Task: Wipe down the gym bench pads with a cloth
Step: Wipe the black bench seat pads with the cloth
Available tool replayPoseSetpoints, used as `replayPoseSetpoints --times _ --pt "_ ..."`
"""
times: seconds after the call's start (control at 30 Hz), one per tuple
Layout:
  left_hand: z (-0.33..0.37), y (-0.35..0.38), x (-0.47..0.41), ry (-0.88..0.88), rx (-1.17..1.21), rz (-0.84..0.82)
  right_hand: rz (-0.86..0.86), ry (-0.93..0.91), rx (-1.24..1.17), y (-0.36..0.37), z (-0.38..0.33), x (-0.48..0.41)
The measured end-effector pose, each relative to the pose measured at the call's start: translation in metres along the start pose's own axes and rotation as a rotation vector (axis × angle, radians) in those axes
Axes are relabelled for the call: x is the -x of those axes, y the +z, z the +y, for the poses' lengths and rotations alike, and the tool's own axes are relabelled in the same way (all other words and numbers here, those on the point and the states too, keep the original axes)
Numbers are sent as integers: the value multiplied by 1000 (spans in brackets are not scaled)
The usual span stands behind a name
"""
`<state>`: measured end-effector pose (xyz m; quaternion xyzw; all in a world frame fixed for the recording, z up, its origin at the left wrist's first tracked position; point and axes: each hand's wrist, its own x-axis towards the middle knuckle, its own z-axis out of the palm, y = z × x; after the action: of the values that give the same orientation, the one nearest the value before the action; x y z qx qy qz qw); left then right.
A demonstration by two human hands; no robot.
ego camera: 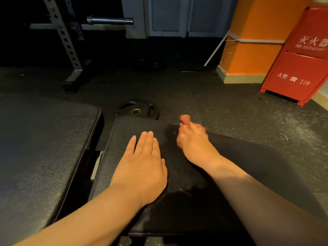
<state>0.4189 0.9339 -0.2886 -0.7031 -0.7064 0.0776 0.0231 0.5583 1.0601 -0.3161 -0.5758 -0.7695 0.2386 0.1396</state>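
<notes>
Two black padded bench sections fill the lower view: the long back pad (pixel 40 157) on the left and the smaller seat pad (pixel 186 201) in the middle, with a gap and a metal bracket between them. My left hand (pixel 142 166) lies flat, palm down, on the seat pad with its fingers together. My right hand (pixel 193 141) hovers over the pad's far right part, blurred, its fingers loosely spread and empty. No cloth is visible.
A black weight plate (pixel 136 109) lies on the rubber floor just beyond the seat pad. A rack upright (pixel 65 41) and a barbell sleeve (pixel 110 20) stand at the back left. A red fire extinguisher cabinet (pixel 300 64) and an orange pillar (pixel 253 41) stand at the right.
</notes>
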Motion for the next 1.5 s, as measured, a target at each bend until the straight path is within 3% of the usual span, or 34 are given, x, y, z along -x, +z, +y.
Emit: replayPoseSetpoints --times 0.07,0.13,0.3,0.43,0.57,0.77,0.97,1.13,1.23,1.33,1.5 --pt "-1 0 1 3 -17 11 -111 -178 67 10 -20 17" --pt "-1 0 2 1 -25 24 -190 -226 -20 5 -15 26" --pt "0 1 0 -2 5 14 -40 -12 24 -2 15 -9" --pt "-2 1 1 1 -19 15 -92 -232 16 5 -13 22" --pt "0 0 0 -1 -25 13 -219 -195 76 -11 11 29" --pt "0 -1 0 -4 -20 9 -217 -139 66 -5 -8 4" --pt "1 0 -1 -13 -19 13 -291 -123 126 -26 17 36" --pt "1 0 -1 -10 -43 15 -235 -196 -118 -22 -5 10" --pt "1 -1 0 -9 -22 23 -218 -303 23 -22 16 20" --pt "2 0 0 -13 -22 32 -348 -178 119 -27 39 39" --pt "2 -2 -2 -20 -41 -5 -276 -218 82 -14 10 0"
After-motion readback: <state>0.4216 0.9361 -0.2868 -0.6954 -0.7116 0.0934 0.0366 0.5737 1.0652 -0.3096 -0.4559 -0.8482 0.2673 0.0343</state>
